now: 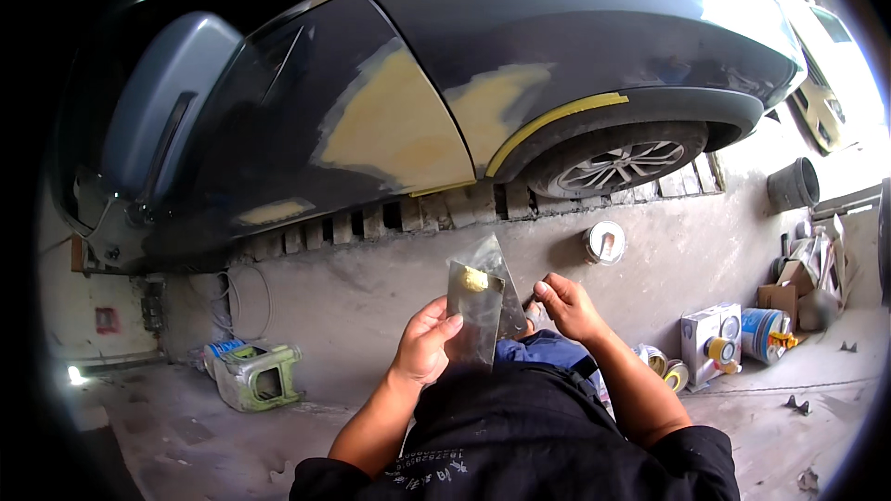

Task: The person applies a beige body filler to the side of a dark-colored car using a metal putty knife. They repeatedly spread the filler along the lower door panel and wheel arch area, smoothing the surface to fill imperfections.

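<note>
My left hand (429, 341) grips a flat grey metal plate (475, 329), thumb on its face. A dab of pale yellow putty (475, 278) sits near the plate's upper end. Just to the right, my right hand (568, 308) is closed on the dark handle of a putty knife (507, 292). Its broad thin blade reaches left, partly behind the plate. Beyond both hands stands a dark grey car (575, 37). Beige-yellow filler patches cover its door (399, 125) and fender (497, 102), and yellow masking tape (557, 121) follows the wheel arch.
A white tub (605, 243) stands on the concrete floor below the wheel (622, 167). At right are a black bucket (794, 186), a box (711, 343) and a blue-and-white can (766, 334). A worn green stool (258, 378) lies at left. The car's mirror (172, 102) juts out at upper left.
</note>
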Action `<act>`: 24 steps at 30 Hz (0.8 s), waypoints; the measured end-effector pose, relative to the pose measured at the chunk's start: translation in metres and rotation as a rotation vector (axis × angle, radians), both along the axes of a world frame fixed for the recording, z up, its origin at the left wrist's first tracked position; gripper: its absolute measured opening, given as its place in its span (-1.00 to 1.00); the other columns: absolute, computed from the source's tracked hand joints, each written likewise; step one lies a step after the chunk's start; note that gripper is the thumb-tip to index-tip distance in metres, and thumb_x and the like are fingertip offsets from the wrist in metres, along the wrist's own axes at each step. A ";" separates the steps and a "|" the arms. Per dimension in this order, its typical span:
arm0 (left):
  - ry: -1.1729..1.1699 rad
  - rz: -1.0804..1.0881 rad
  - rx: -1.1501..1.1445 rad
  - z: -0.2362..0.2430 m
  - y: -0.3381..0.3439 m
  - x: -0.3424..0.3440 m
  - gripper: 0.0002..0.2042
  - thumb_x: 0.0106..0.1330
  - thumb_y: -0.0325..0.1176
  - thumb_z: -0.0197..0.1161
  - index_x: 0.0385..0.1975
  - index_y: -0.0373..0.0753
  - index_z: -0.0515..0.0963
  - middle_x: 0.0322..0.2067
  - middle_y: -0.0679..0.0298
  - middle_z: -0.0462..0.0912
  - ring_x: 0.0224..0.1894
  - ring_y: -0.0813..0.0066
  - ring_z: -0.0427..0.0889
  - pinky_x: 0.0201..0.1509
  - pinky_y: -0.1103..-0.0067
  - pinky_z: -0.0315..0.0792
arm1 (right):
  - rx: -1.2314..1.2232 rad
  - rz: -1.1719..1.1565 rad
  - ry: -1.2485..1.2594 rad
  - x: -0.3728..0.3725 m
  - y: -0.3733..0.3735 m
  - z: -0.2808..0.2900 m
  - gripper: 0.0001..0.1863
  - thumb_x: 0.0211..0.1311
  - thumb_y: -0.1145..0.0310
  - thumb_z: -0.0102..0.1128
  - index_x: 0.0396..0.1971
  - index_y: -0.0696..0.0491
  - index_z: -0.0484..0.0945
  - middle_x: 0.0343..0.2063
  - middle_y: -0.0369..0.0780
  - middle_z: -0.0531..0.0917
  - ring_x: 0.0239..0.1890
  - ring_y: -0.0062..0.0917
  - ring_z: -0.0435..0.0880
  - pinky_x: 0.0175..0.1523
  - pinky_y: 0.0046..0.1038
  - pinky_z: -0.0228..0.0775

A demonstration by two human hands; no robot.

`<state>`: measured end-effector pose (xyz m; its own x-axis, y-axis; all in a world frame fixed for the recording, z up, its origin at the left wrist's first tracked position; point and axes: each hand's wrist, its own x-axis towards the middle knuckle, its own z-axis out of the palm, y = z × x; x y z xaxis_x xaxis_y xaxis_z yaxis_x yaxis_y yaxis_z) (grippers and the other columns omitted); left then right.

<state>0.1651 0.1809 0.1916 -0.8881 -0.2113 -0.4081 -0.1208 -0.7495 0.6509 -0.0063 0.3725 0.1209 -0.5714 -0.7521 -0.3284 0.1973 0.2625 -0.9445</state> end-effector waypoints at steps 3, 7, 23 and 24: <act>0.013 0.022 0.017 -0.007 -0.010 0.019 -0.64 0.36 -0.52 0.04 0.15 -0.39 0.38 0.01 0.17 0.57 0.08 0.44 0.52 0.23 0.50 0.33 | 0.006 0.038 0.122 0.014 -0.016 0.009 -0.84 0.41 0.37 0.04 -0.33 0.15 0.44 -0.50 -0.34 0.52 -0.43 -0.69 0.46 -0.29 -0.58 0.35; 0.046 0.008 0.040 -0.010 -0.017 0.041 -0.64 0.35 -0.49 0.06 0.14 -0.38 0.38 0.01 0.17 0.57 0.07 0.45 0.53 0.23 0.50 0.34 | -0.099 0.047 -0.124 0.040 -0.024 0.000 -0.87 0.38 0.40 0.09 -0.22 0.14 0.41 -0.39 -0.30 0.53 -0.35 -0.65 0.49 -0.19 -0.57 0.38; 0.001 0.236 -0.030 0.001 -0.011 0.060 -0.73 0.33 -0.49 0.06 0.02 -0.32 0.41 -0.02 0.19 0.56 0.05 0.40 0.51 0.22 0.42 0.35 | -0.216 -0.085 -0.203 0.061 -0.050 0.032 -0.50 0.24 0.63 0.00 0.19 0.15 0.20 -0.11 -0.23 0.55 -0.08 -0.62 0.51 0.01 -0.57 0.36; -0.028 0.271 -0.012 0.002 -0.008 0.056 -0.74 0.33 -0.49 0.06 0.00 -0.31 0.41 -0.03 0.20 0.57 0.05 0.40 0.52 0.21 0.42 0.35 | -0.211 -0.083 -0.228 0.054 -0.042 0.035 -0.48 0.23 0.64 -0.01 0.21 0.15 0.18 -0.11 -0.22 0.55 -0.08 -0.62 0.51 0.01 -0.57 0.37</act>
<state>0.2212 0.1728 0.1940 -0.7868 -0.4446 -0.4281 0.0649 -0.7493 0.6590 0.0476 0.3302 0.1560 -0.5634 -0.7709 -0.2971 0.4232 0.0396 -0.9052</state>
